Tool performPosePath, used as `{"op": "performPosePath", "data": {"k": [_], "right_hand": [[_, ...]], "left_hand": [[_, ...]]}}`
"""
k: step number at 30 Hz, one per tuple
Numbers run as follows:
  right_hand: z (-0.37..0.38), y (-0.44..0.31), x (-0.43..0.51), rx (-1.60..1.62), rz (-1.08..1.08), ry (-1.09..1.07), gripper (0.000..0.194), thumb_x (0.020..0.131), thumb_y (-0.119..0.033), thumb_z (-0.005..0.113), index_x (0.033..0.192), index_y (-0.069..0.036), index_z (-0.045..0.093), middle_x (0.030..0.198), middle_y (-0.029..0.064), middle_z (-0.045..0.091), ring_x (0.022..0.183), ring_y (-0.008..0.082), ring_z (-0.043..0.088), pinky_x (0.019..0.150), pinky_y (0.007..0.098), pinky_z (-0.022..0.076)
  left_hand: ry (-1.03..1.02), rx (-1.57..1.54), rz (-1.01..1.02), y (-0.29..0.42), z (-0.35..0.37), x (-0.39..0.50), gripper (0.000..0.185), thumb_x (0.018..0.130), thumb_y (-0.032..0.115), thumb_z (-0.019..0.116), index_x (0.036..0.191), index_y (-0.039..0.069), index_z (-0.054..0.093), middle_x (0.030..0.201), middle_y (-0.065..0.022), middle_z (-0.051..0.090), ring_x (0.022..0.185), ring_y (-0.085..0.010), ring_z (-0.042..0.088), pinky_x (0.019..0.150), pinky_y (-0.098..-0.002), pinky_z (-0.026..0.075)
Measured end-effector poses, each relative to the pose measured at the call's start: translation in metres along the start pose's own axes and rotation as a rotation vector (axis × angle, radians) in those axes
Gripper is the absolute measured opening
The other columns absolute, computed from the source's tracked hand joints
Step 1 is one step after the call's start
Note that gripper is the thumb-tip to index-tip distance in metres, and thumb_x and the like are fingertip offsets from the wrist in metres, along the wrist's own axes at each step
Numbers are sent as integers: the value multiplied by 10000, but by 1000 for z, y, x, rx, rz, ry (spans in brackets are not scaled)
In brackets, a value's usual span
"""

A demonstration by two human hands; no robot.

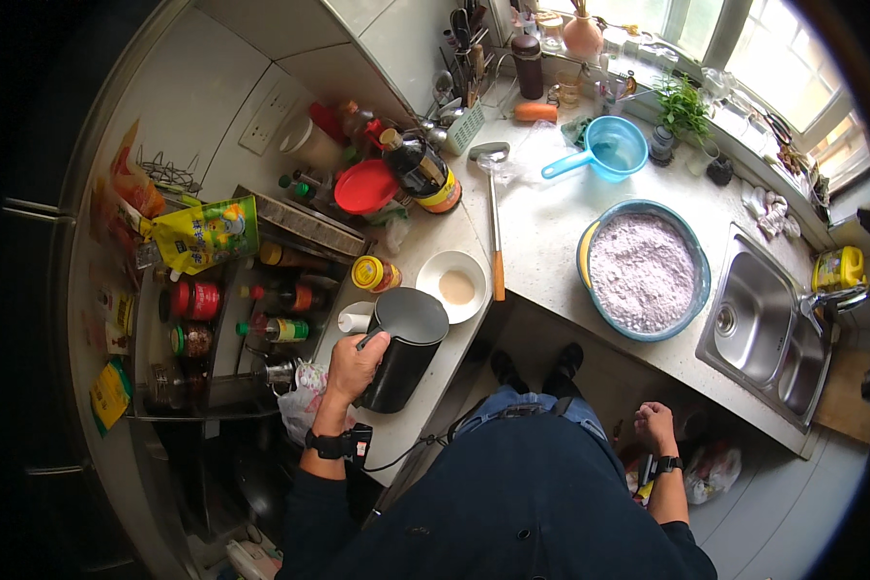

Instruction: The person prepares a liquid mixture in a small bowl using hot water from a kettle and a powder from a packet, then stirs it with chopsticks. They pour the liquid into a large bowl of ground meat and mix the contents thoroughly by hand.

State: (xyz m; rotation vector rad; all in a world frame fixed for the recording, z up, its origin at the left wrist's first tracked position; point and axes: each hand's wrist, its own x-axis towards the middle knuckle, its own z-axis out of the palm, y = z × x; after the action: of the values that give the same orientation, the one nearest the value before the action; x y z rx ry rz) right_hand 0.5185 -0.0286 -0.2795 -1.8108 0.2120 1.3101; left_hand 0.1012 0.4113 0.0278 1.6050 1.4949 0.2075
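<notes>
My left hand (358, 364) grips the handle of a black pitcher (406, 362) with a grey inside, over the left counter. Just beyond its mouth sits a white bowl (470, 308) with a little cloudy beige liquid at the bottom. A jar with a yellow lid (368, 272) stands beside the bowl. My right hand (654, 423) hangs at my right side below the counter edge, fingers curled, with nothing visible in it. On the counter ahead, a blue-green basin (702, 290) holds a heap of pale pinkish flour-like powder (641, 272).
A long-handled spatula (494, 225) lies by the counter corner, its wooden end over the edge. A blue dipper (616, 148) stands behind the basin, and a steel sink (750, 319) is at right. Seasoning bottles and a dark sauce bottle (420, 170) crowd the left.
</notes>
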Motion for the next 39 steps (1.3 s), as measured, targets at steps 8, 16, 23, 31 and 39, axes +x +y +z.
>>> {"op": "performPosePath", "data": {"k": [8, 16, 23, 31, 39], "right_hand": [[5, -2, -15, -87, 61, 45, 98, 936, -95, 589, 985, -19, 627, 765, 70, 641, 585, 169, 625, 497, 300, 517], [-3, 21, -16, -94, 78, 51, 74, 939, -107, 586, 945, -41, 619, 732, 57, 623, 556, 161, 611, 482, 288, 506], [-3, 19, -14, -69, 112, 63, 66, 950, -86, 565, 980, -38, 599, 723, 54, 608, 552, 159, 596, 471, 284, 494], [-1, 9, -18, -68, 94, 47, 78, 945, -86, 562, 977, -32, 607, 727, 54, 616, 560, 166, 613, 478, 290, 504], [-2, 11, -17, -86, 102, 65, 79, 941, -84, 557, 954, -28, 611, 716, 52, 613, 549, 169, 612, 473, 293, 503]], "left_hand": [[-1, 89, -12, 4, 3, 12, 466, 937, 402, 638, 656, 33, 595, 553, 20, 499, 529, -87, 461, 499, -296, 380], [1, 70, -42, 2, 1, 19, 474, 936, 404, 638, 641, 36, 583, 547, 17, 496, 500, -84, 458, 472, -297, 364], [-2, 56, -7, 1, -1, 22, 471, 927, 408, 643, 638, 42, 578, 545, 19, 500, 484, -83, 462, 460, -282, 360], [1, 69, 1, 0, 2, 26, 471, 910, 430, 654, 633, 57, 571, 553, 21, 512, 448, -75, 460, 431, -251, 340], [23, 103, 66, 2, 2, 27, 481, 905, 439, 662, 634, 52, 573, 557, 17, 519, 450, -78, 462, 435, -257, 343]]}}
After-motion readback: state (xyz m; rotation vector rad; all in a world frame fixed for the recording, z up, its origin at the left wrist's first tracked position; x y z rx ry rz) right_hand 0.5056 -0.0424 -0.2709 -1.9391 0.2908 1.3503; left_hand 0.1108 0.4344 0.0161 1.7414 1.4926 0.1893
